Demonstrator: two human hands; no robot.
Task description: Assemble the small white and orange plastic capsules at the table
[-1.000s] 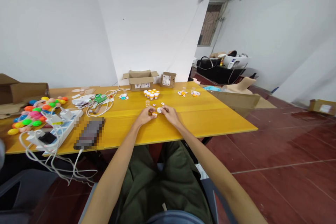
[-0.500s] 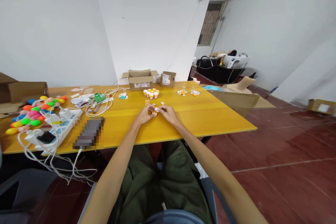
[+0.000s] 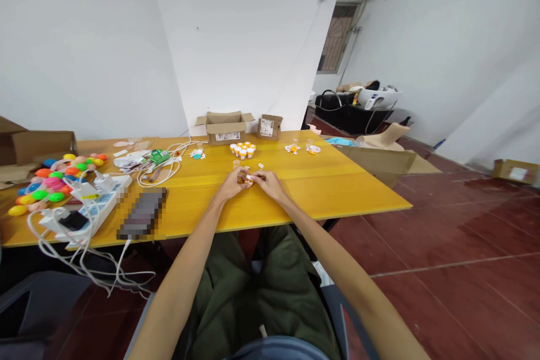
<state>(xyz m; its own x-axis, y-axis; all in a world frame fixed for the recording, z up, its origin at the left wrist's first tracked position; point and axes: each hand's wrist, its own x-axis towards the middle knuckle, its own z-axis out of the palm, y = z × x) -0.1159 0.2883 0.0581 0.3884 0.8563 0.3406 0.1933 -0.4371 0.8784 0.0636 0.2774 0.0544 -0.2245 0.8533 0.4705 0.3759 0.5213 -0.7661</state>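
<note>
Just above the table, near its front middle, my left hand [image 3: 233, 184] and my right hand [image 3: 269, 184] meet at the fingertips. Between the right thumb and fingers is a small white piece [image 3: 249, 178]. The left fingers curl closed around a small part that they mostly hide; I cannot make out its kind. Right beyond the left hand stands a small clear cup [image 3: 236, 163]. Small white pieces [image 3: 261, 166] lie on the table past the fingers. Farther back is a cluster of small orange-and-white capped containers [image 3: 243, 151].
Orange and white parts [image 3: 292, 149] lie at the back right, with more parts [image 3: 313, 149] beside them. Two cardboard boxes [image 3: 228, 128] stand by the wall. On the left are a power strip [image 3: 103, 205], cables, a phone [image 3: 143, 212] and colourful plastic eggs [image 3: 54, 183].
The white piece at my right fingertips has turned slightly, and the right fingers have shifted a little. Both hands stay in nearly the same place.
</note>
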